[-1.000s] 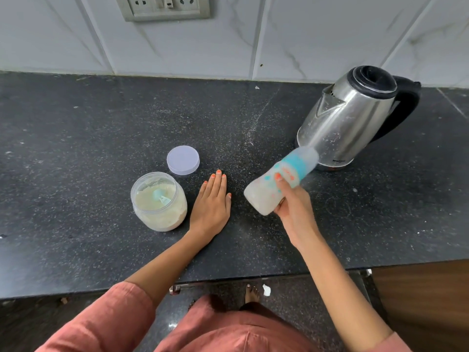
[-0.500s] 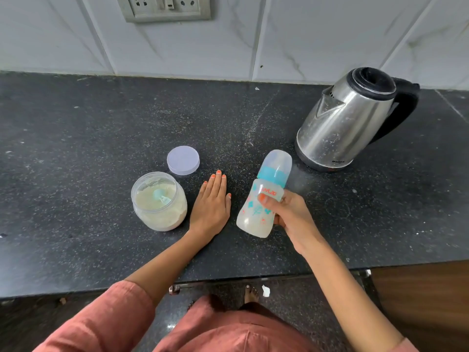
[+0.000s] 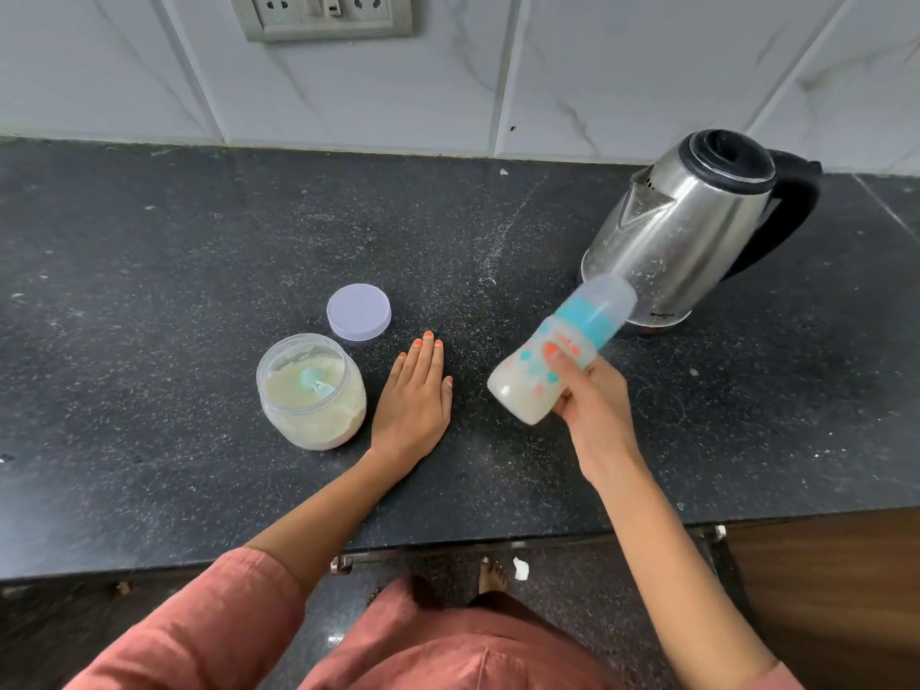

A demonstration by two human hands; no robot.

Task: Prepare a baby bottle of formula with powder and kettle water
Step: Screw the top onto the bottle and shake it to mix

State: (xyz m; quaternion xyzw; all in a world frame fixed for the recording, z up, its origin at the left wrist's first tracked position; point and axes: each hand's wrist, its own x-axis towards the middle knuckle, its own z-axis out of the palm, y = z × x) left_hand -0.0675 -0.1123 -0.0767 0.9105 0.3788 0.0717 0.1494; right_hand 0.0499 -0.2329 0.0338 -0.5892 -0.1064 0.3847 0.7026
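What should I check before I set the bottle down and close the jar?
1. Grip: right hand holds the tilted bottle: ok.
2. Bottle capped: ok.
3. Formula fully mixed: cannot tell, the bottle is blurred.
4. Left hand free, flat on the counter: ok.
5. Jar closed: not ok, the lid lies beside it.
6. Scoop stowed in the jar: ok.
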